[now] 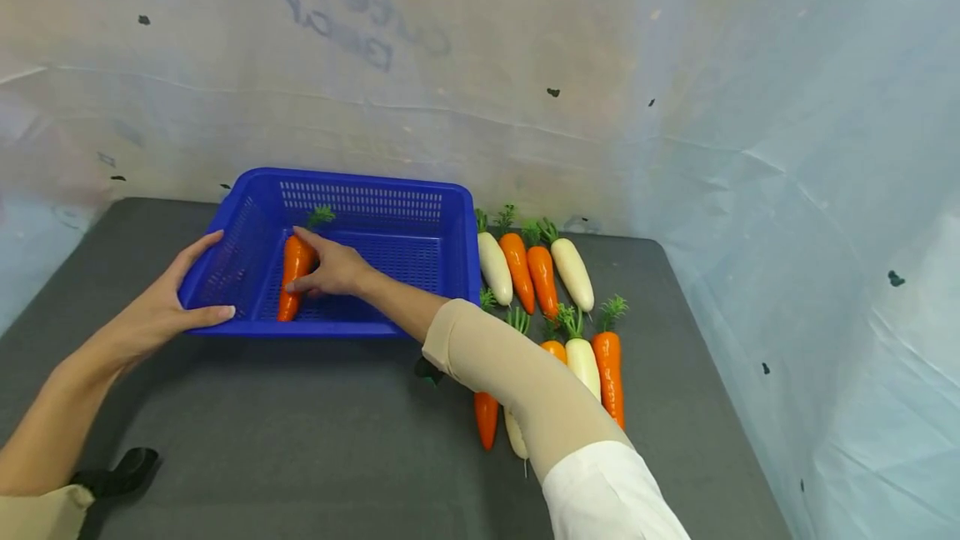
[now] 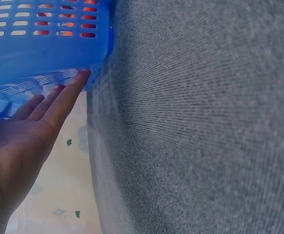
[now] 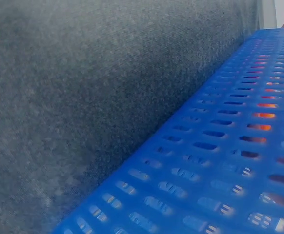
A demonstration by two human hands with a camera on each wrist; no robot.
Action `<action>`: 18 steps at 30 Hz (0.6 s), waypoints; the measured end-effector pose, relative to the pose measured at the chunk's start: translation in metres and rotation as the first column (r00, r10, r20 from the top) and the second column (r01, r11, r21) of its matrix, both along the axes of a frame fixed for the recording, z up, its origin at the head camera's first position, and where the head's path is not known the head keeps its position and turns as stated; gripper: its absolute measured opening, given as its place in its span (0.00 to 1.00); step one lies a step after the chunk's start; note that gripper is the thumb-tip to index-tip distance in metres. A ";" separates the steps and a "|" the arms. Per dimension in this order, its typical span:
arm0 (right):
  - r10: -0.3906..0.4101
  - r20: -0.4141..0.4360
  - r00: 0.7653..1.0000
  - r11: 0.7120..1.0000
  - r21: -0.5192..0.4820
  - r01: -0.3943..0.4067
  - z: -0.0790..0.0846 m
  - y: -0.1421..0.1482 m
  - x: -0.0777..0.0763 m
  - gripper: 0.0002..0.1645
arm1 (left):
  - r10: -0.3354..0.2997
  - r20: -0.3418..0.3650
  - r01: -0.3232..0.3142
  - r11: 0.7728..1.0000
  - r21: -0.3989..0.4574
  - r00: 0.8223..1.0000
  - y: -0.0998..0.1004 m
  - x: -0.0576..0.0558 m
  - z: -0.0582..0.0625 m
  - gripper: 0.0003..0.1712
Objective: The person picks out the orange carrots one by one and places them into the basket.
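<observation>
In the head view, a blue plastic basket (image 1: 360, 327) with slotted walls stands on the dark table. One orange carrot (image 1: 296, 258) with a green leafy top lies lengthwise in its left part. My right hand (image 1: 336, 269) reaches over the front rim and holds this carrot, forefinger near the leafy end and thumb lower along its side. At the basket's left front corner rests my left hand (image 1: 153, 307), its thumb along the front rim. The left wrist view shows its fingers (image 2: 66, 100) straight against the outside wall. The right wrist view has only the basket's slotted wall (image 3: 200, 161), with orange showing through.
Right of the basket, a back row holds white radishes (image 1: 572, 273) and carrots (image 1: 517, 269). A nearer group of radishes and carrots (image 1: 609, 373) is partly covered by my right sleeve (image 1: 525, 382). Pale plastic sheeting (image 1: 487, 48) hangs behind the table (image 1: 300, 440).
</observation>
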State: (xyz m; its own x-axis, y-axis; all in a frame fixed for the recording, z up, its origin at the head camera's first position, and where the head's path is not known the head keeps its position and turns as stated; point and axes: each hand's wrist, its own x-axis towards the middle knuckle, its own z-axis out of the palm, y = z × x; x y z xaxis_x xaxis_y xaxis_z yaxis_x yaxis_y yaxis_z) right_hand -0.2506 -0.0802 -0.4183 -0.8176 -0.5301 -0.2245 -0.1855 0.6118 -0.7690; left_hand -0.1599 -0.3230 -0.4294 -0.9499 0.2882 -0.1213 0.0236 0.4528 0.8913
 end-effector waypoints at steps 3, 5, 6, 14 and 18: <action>-0.008 0.033 0.999 1.000 -0.021 0.009 0.002 0.003 0.000 0.56 | -0.001 0.014 0.001 1.000 -0.005 1.000 0.001 -0.001 0.001 0.56; -0.008 0.024 1.000 1.000 0.003 0.008 0.004 0.005 0.000 0.54 | -0.002 0.021 0.003 1.000 -0.004 1.000 0.001 -0.001 0.000 0.56; -0.008 0.030 1.000 1.000 0.000 0.008 0.005 0.007 0.000 0.54 | -0.003 0.023 0.003 1.000 -0.004 1.000 0.001 -0.001 0.000 0.56; -0.004 0.081 0.997 0.992 -0.128 0.015 0.016 0.022 0.002 0.49 | -0.002 0.032 0.003 0.999 -0.043 0.999 0.001 -0.004 0.003 0.57; 0.011 0.112 0.994 0.973 -0.231 0.015 0.024 0.035 0.004 0.45 | -0.004 0.037 0.007 0.996 -0.091 0.999 0.001 -0.004 0.006 0.58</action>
State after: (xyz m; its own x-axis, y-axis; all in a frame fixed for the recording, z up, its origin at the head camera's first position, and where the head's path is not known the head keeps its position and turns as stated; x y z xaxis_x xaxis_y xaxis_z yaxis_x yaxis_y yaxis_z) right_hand -0.2464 -0.0453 -0.3944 -0.7954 -0.5770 -0.1856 -0.0897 0.4149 -0.9054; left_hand -0.1636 -0.3216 -0.4235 -0.9428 0.2793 -0.1818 -0.0055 0.5325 0.8464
